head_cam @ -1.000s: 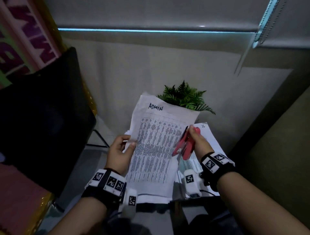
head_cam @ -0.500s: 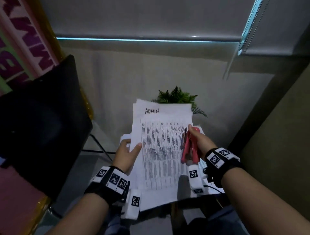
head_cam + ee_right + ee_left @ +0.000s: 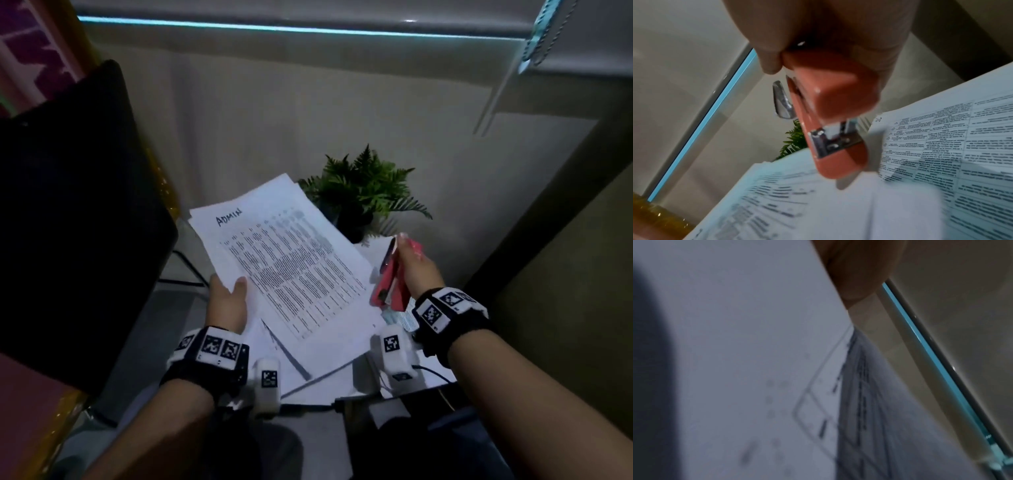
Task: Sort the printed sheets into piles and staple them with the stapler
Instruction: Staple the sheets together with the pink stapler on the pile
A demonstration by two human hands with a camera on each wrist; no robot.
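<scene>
A stack of printed sheets (image 3: 287, 263) with "ADMIN" handwritten at its top is tilted to the left in the head view. My left hand (image 3: 227, 301) holds its left edge, thumb on top. The left wrist view shows the blurred sheets (image 3: 756, 369) close up and a fingertip at their edge. My right hand (image 3: 416, 270) grips a red stapler (image 3: 390, 281) just right of the stack, apart from the paper. In the right wrist view the stapler (image 3: 834, 116) points away from me above more printed sheets (image 3: 941, 146).
A small green fern plant (image 3: 363, 188) stands behind the papers. More sheets (image 3: 342, 380) lie under the held stack on the small table. A black chair back (image 3: 68, 222) fills the left. A beige wall (image 3: 565, 274) rises on the right.
The ADMIN stack has swung from upright to tilted left, its top now pointing up-left. My right hand with the stapler has drawn away from the stack's right edge.
</scene>
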